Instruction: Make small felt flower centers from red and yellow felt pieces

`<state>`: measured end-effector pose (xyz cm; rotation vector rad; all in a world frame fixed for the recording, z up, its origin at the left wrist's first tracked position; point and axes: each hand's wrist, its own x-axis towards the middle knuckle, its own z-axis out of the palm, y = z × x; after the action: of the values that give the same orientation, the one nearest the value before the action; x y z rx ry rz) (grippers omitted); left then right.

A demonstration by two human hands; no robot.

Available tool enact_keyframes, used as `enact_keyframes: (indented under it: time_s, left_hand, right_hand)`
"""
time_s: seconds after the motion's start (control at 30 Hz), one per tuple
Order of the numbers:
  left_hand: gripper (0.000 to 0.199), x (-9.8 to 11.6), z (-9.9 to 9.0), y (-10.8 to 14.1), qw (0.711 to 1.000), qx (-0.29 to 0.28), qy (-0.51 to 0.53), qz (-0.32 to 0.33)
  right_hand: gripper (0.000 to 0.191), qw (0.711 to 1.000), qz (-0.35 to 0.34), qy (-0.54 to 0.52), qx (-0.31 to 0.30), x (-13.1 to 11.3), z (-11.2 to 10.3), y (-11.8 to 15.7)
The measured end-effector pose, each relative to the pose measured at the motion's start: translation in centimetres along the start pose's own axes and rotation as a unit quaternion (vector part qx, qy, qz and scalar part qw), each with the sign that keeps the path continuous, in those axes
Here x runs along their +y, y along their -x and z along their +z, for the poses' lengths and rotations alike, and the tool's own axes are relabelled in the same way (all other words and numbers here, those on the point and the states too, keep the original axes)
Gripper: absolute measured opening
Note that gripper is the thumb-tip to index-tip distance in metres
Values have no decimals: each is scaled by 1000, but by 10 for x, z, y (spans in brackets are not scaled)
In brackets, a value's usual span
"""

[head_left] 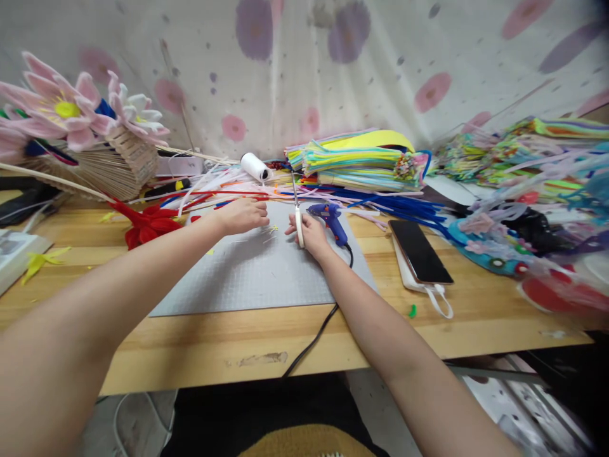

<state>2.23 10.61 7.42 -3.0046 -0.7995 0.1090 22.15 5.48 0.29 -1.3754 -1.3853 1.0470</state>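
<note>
My right hand [311, 235] is closed around white-handled scissors [299, 227], whose blades point away from me over the far edge of the grey cutting mat [223, 285]. Over the mat's left half hovers my left hand [245, 216], its fingers curled down; what they hold, if anything, is too small to make out. Small pale yellow stamen-like bits [273, 228] lie on the mat between both hands. Just beyond my left hand, a white thread spool [255, 167] rests on its side. A blue glue gun [330, 220] lies right beside my right hand.
Bundled pipe cleaners [356, 162] stand along the back. A phone [421, 251] on a white power bank lies to the right. Left are a red fuzzy flower [150, 225] and a basket of pink flowers [66, 111]. The glue gun's black cord [314, 339] crosses the table's front edge.
</note>
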Motion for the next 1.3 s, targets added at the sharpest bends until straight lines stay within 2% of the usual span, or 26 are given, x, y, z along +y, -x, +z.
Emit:
enact_keyframes:
  time_s: [0.23, 0.43, 0.5, 0.6, 0.67, 0.73, 0.83, 0.93, 1.1, 1.3]
  left_hand:
    - [27, -5, 14, 5, 999, 12, -15, -43]
    - [31, -2, 19, 12, 990, 52, -47, -122]
    - [32, 0, 21, 12, 987, 57, -40, -144]
    - [29, 2, 24, 11, 988, 60, 1, -139]
    - [26, 3, 25, 10, 988, 71, 23, -134]
    - [22, 5, 23, 12, 982, 95, 30, -163]
    - [18, 8, 20, 18, 948, 154, 38, -276]
    - [21, 13, 21, 29, 907, 205, 68, -361]
    - [24, 29, 34, 52, 864, 254, 119, -419]
    - [19, 48, 51, 79, 733, 347, 232, -537]
  right_hand:
    - [41, 1000, -3, 12, 1, 0, 0, -1]
    - [41, 1000, -3, 6, 1, -1, -1, 0]
    - [43, 1000, -2, 11, -1, 0, 0, 0]
    - [45, 1000, 2, 23, -7, -1, -1, 0]
    - [44, 998, -1, 55, -1, -4, -2, 2]
    - [41, 989, -5, 143, 27, -10, -3, 7]
    - [34, 941, 2, 333, 60, -22, -4, 14]
    - [32, 894, 12, 446, 37, -32, -4, 21]
    - [32, 851, 21, 524, 13, -43, -5, 26]
    - [38, 837, 24, 546, 28, -47, -3, 26]
